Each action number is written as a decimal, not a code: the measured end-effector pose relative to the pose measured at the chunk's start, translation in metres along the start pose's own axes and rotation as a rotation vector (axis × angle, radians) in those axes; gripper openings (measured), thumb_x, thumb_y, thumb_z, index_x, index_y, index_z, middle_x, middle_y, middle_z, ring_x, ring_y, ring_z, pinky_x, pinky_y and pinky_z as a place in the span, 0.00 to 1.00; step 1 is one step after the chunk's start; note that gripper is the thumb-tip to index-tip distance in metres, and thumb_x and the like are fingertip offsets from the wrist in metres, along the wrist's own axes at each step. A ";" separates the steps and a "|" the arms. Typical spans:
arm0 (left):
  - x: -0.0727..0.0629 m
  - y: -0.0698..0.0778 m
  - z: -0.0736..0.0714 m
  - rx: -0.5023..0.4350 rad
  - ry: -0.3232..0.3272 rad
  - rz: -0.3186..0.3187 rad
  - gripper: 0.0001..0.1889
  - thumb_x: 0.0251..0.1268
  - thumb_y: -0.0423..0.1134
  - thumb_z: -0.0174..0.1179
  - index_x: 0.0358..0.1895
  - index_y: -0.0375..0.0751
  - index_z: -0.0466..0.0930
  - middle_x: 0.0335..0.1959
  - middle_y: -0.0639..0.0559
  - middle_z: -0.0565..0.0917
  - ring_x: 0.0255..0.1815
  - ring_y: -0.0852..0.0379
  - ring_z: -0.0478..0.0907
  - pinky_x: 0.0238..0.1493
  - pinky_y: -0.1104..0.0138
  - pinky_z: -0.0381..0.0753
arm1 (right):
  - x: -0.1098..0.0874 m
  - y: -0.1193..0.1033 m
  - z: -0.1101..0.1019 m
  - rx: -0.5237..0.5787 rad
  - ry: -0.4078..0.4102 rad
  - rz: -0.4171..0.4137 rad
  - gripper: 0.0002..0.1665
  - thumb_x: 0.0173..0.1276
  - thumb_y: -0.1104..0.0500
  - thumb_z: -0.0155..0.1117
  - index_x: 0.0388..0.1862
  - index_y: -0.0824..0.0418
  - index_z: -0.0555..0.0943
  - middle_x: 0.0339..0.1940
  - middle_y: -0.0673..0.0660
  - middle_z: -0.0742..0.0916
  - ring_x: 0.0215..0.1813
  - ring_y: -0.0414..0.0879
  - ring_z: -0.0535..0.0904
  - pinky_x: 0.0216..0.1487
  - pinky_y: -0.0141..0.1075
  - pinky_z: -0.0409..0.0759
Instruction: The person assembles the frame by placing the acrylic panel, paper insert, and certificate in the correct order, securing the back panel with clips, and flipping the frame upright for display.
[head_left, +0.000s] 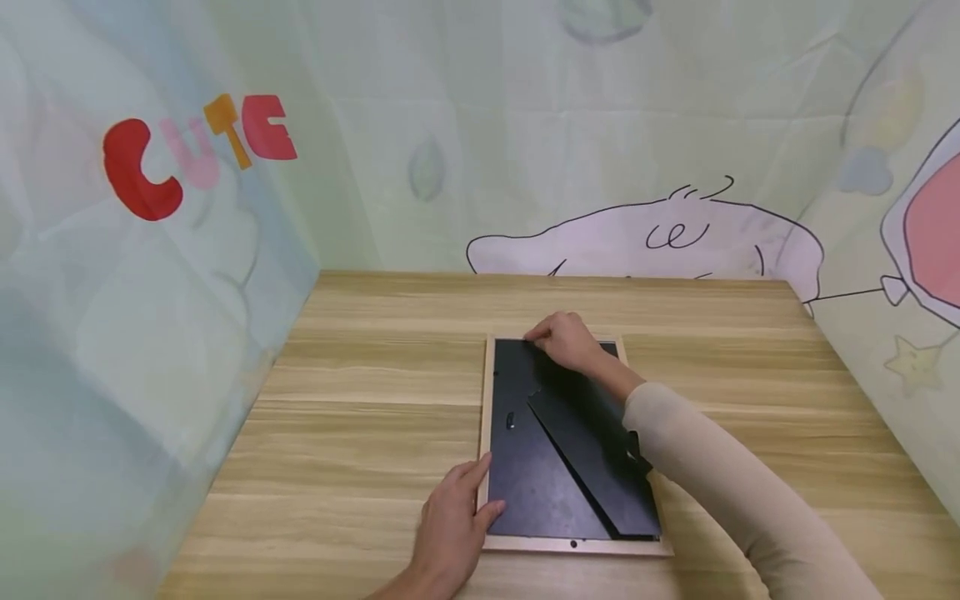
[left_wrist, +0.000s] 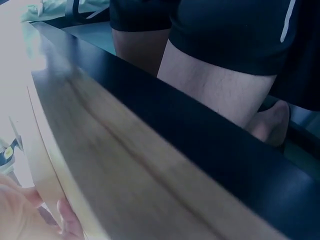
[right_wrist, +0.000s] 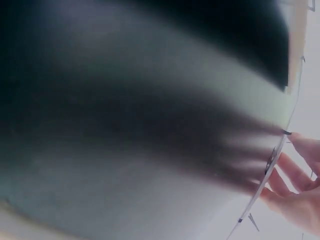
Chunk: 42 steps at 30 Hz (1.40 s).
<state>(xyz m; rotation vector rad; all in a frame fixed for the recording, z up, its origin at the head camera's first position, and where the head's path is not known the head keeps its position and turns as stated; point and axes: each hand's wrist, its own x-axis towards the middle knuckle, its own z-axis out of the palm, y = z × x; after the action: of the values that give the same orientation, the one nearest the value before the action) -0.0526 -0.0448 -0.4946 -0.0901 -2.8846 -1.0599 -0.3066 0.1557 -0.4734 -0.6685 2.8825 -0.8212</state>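
Observation:
A picture frame (head_left: 486,408) with a light wooden border lies back side up, its black backing board (head_left: 525,475) showing. A black easel stand (head_left: 596,467) is angled across the board's right half, slightly raised. My left hand (head_left: 453,517) holds the frame's lower left side, thumb over the border and fingers along the outer edge. At the frame's top edge, my right hand (head_left: 568,340) touches the backing with its fingertips. In the right wrist view, that hand's fingers (right_wrist: 295,172) reach the board's edge beside a small dark tab (right_wrist: 287,132).
The wood-grain table (head_left: 360,433) spreads around the frame. Behind it hangs a printed cloth backdrop (head_left: 390,150), which also runs along the left and right. A person's bare leg (left_wrist: 210,85) shows past the table's dark front edge (left_wrist: 165,130).

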 end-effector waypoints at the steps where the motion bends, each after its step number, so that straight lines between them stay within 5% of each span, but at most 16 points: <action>1: -0.001 0.000 0.001 -0.009 0.002 -0.013 0.34 0.56 0.41 0.74 0.68 0.45 0.76 0.57 0.48 0.85 0.50 0.54 0.85 0.52 0.55 0.84 | -0.001 0.000 0.000 0.033 -0.009 0.039 0.12 0.73 0.62 0.62 0.49 0.56 0.90 0.48 0.55 0.92 0.47 0.47 0.87 0.46 0.40 0.85; 5: -0.003 0.001 0.004 -0.051 0.016 -0.061 0.35 0.55 0.41 0.74 0.69 0.46 0.74 0.60 0.46 0.84 0.54 0.50 0.85 0.56 0.53 0.83 | -0.005 -0.007 0.001 0.079 -0.009 0.127 0.12 0.72 0.58 0.65 0.51 0.55 0.88 0.46 0.56 0.91 0.40 0.47 0.82 0.42 0.39 0.81; 9: -0.003 0.001 0.005 -0.056 0.020 -0.058 0.36 0.56 0.40 0.74 0.70 0.47 0.73 0.60 0.47 0.84 0.59 0.48 0.83 0.58 0.51 0.82 | -0.013 -0.022 0.003 -0.022 -0.006 0.130 0.20 0.70 0.55 0.68 0.58 0.58 0.83 0.52 0.61 0.88 0.42 0.50 0.82 0.44 0.43 0.81; 13: -0.003 0.001 0.006 -0.054 0.038 -0.041 0.34 0.55 0.39 0.74 0.69 0.51 0.76 0.58 0.52 0.84 0.49 0.56 0.85 0.52 0.58 0.84 | -0.013 -0.025 0.001 -0.068 -0.030 0.145 0.24 0.71 0.53 0.67 0.63 0.60 0.80 0.59 0.63 0.85 0.49 0.54 0.83 0.51 0.48 0.82; 18: -0.001 0.002 0.005 -0.159 0.040 -0.126 0.34 0.52 0.36 0.76 0.66 0.55 0.78 0.52 0.57 0.84 0.30 0.68 0.72 0.33 0.73 0.74 | -0.002 -0.013 -0.008 -0.016 -0.042 0.224 0.20 0.73 0.52 0.63 0.57 0.62 0.84 0.54 0.61 0.88 0.48 0.53 0.83 0.49 0.45 0.82; 24: -0.001 0.003 0.007 -0.243 0.071 -0.226 0.33 0.48 0.33 0.78 0.62 0.57 0.82 0.46 0.60 0.83 0.33 0.67 0.71 0.33 0.75 0.71 | 0.009 -0.005 -0.014 0.021 -0.064 0.329 0.17 0.71 0.46 0.66 0.46 0.57 0.89 0.41 0.57 0.89 0.38 0.49 0.79 0.40 0.39 0.76; 33: 0.001 0.003 0.008 -0.278 0.058 -0.282 0.33 0.47 0.32 0.78 0.60 0.59 0.84 0.54 0.64 0.83 0.35 0.66 0.72 0.32 0.75 0.70 | 0.014 -0.005 -0.010 0.124 -0.049 0.466 0.17 0.65 0.43 0.71 0.34 0.55 0.88 0.35 0.53 0.86 0.40 0.51 0.77 0.70 0.62 0.64; 42: 0.003 0.000 0.007 -0.293 0.028 -0.265 0.31 0.49 0.33 0.77 0.60 0.60 0.84 0.57 0.62 0.83 0.39 0.64 0.72 0.35 0.75 0.70 | 0.016 -0.003 -0.010 0.183 -0.068 0.459 0.15 0.65 0.46 0.72 0.38 0.56 0.88 0.45 0.57 0.87 0.46 0.54 0.79 0.73 0.64 0.60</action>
<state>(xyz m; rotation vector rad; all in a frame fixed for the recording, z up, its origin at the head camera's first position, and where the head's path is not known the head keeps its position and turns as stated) -0.0561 -0.0404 -0.4995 0.2981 -2.7473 -1.5092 -0.3215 0.1513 -0.4619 -0.0103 2.6870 -0.9458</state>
